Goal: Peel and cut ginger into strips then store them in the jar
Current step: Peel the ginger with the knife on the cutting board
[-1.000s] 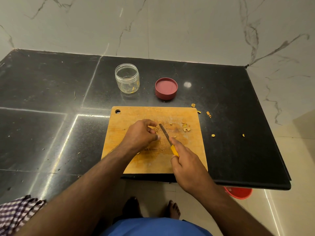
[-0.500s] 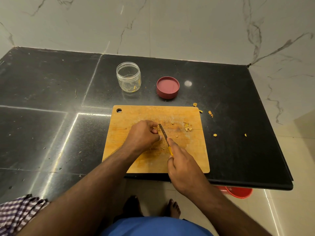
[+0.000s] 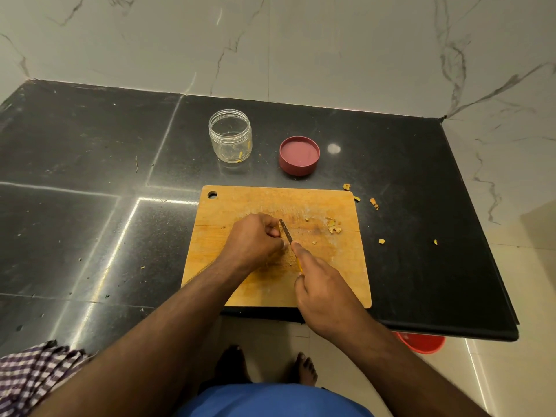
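Nearest to me are my blue shorts (image 3: 270, 400) and my bare feet (image 3: 305, 368) on the pale tiled floor (image 3: 511, 371). A checked purple-and-white cloth (image 3: 33, 377) lies at the near left edge of the glossy black stone table (image 3: 90, 236), and the rim of a red plastic bucket (image 3: 421, 344) shows under the table's near right edge.

The rectangular wooden cutting board (image 3: 340, 272) sits at the table's near edge, its hanging hole at the far left corner. My right hand (image 3: 323, 299) is wrapped around the yellow handle of a small knife (image 3: 287, 233), forefinger laid along the top, and the dark blade points away from me toward the middle of the board. My left hand (image 3: 255, 239) rests on the board just left of the blade with its fingers curled in tight against it. They seem to pinch the ginger there, but the piece is hidden under them and I cannot make it out. A small heap of pale yellow ginger scraps (image 3: 334, 226) lies on the board toward its right edge. More loose peel bits (image 3: 374, 203) are scattered on the table just beyond the board's far right corner and off its right edge.

Farther back, a maroon round plastic lid (image 3: 298, 156) lies upside down on the table. To its left stands the clear round jar (image 3: 230, 135), open and upright, with a few yellow slivers at the bottom. I can read no label or writing on the jar, lid or knife. Behind the table's far edge rises a white marble-veined wall (image 3: 301, 49).
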The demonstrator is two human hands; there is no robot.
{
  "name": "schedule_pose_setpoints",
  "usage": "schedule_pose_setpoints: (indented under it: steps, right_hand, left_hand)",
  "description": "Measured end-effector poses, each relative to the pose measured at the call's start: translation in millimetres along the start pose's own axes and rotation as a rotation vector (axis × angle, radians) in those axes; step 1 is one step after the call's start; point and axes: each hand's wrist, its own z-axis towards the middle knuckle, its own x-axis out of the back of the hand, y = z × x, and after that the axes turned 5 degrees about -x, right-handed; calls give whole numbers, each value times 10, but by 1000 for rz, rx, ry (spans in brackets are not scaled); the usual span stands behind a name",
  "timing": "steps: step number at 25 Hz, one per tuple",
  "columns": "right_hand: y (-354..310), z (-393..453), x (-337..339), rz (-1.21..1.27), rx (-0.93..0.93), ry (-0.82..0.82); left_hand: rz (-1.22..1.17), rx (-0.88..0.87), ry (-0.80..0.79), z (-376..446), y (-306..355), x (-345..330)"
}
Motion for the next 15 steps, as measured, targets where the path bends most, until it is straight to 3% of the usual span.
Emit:
schedule_pose_setpoints:
  steps: [15]
  right_hand:
    - [107, 72, 5, 48, 5, -22]
  left_hand:
    - [91, -47, 36, -35, 17, -65]
